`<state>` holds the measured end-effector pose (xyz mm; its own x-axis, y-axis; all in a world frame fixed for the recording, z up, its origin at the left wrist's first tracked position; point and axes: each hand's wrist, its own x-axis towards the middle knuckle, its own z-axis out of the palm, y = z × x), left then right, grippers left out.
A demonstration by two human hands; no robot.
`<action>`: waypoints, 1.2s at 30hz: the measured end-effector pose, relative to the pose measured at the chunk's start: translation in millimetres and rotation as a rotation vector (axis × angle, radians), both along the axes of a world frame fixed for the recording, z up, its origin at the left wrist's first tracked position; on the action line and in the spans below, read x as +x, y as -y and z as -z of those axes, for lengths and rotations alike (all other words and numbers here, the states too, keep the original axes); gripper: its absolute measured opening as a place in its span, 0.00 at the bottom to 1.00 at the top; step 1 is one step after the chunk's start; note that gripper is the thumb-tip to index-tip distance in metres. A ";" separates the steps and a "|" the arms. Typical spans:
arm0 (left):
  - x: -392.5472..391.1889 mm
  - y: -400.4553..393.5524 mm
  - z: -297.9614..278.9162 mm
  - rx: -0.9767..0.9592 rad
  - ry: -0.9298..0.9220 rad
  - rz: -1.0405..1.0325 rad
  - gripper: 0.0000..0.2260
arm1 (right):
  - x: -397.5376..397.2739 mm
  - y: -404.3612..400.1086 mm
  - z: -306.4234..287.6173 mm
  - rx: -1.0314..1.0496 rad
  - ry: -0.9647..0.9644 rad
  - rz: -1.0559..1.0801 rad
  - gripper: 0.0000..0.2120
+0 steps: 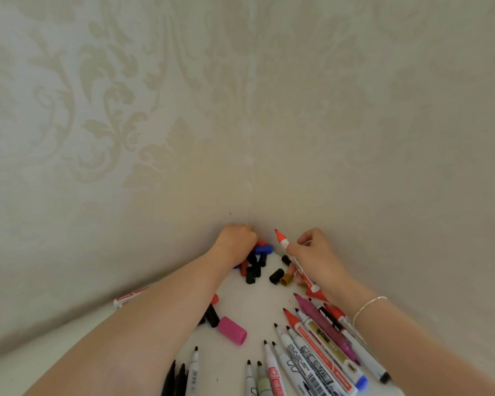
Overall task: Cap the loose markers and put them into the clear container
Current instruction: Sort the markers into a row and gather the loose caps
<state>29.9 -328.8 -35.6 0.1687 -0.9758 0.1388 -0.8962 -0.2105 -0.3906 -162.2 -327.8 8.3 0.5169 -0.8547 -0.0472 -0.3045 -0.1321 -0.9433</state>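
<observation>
Markers lie uncapped across the white worktop [249,298], and one red marker [296,261] is gripped in the curled fingers of the right hand [312,258], its bare tip pointing up toward the wall. The left hand [236,238] is curled down over a heap of loose caps [256,262] in the corner; what it holds is hidden. Nearer lies a pink cap [232,330], with the uncapped markers [312,355] fanned beside the right forearm.

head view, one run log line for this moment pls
right hand: grips uncapped red marker | left hand: in cap pile | clear container: not seen
</observation>
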 end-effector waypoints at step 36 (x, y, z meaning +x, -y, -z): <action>-2.6 -38.1 -12.7 -0.382 -1.069 0.135 0.08 | 5.7 1.6 9.1 -0.035 -0.023 -0.023 0.11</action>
<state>27.3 -290.7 -23.0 0.2761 -0.9198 0.2788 -0.7557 -0.0285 0.6543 -156.5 -329.4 -0.8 0.5357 -0.8439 -0.0293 -0.3227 -0.1725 -0.9306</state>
